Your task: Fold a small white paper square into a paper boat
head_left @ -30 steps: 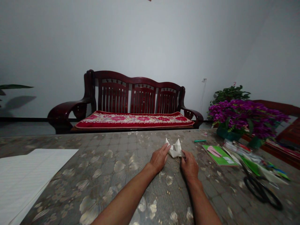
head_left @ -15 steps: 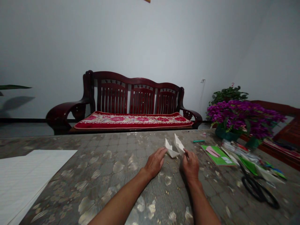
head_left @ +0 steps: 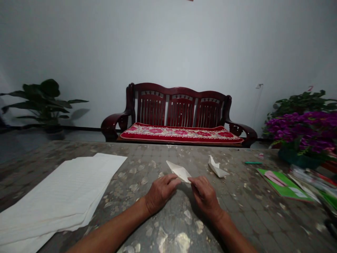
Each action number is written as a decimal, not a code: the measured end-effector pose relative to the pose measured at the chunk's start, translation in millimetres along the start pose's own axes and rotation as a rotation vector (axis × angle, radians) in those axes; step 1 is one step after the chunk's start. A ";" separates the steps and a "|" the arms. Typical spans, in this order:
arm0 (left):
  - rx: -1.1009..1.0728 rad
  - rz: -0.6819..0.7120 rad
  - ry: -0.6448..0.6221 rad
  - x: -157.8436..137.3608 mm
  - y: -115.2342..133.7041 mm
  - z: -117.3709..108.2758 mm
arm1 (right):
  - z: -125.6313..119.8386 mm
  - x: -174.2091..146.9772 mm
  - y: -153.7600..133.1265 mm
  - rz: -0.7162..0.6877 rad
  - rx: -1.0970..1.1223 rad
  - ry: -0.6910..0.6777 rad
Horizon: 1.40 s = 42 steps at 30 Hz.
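Note:
Between my hands, just over the patterned table, is a folded white paper boat, tilted with one point toward the upper left. My left hand is closed on its near edge, thumb and fingers pinching the paper. The fingers of my right hand pinch its right end. A second white paper boat stands by itself on the table, to the right and a little beyond my right hand.
A stack of white paper sheets lies on the left of the table. To the right are a green pen, a green booklet and purple flowers in a pot. A wooden bench stands behind the table.
The view has swung left. The boat in my right hand has moved left, away from the other boat, and is now lower and in both hands. My left hand has left the other boat.

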<state>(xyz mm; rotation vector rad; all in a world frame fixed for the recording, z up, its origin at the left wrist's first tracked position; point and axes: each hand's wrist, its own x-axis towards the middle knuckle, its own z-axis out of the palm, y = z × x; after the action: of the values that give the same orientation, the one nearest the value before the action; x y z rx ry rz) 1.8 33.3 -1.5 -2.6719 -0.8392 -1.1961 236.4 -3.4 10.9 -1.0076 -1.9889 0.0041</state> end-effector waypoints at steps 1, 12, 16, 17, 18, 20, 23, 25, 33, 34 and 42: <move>0.013 -0.041 -0.032 -3.7 -1.9 -4.8 | 6.4 0.6 -7.2 0.020 0.038 -0.015; -0.424 -0.714 0.146 10.0 -13.5 -47.2 | 29.1 61.2 -27.2 0.646 0.949 0.035; -1.162 -0.954 0.086 18.1 -8.2 -53.4 | 39.4 73.5 -37.5 0.608 1.113 -0.077; -1.270 -0.982 0.091 17.3 -6.3 -53.1 | 43.4 73.6 -42.4 0.592 1.160 -0.105; -1.334 -1.001 0.108 15.7 -4.6 -52.3 | 47.3 72.9 -47.1 0.585 1.199 -0.130; -1.390 -1.022 0.143 10.7 -2.3 -49.6 | 53.9 70.4 -54.7 0.606 1.244 -0.144; -1.424 -1.051 0.150 3.6 -1.7 -46.0 | 59.0 66.9 -58.3 0.704 1.264 -0.090; -1.433 -1.073 0.130 1.5 -2.4 -45.5 | 60.7 65.6 -56.8 0.766 1.282 -0.056; -1.233 -1.129 0.074 9.4 -0.8 -50.0 | 72.6 65.8 -56.7 0.831 1.112 0.058; -1.189 -1.126 0.098 10.3 0.2 -49.4 | 73.8 65.9 -58.0 0.824 1.080 0.068; -0.736 -0.986 0.084 8.8 2.5 -38.4 | 76.2 63.0 -58.7 0.714 1.043 0.060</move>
<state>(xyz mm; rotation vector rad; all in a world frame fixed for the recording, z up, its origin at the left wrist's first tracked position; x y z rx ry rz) -17.6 23.5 31.5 -2.6395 -2.2067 -2.1150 126.7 25.4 29.8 -0.8895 -1.1649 1.2355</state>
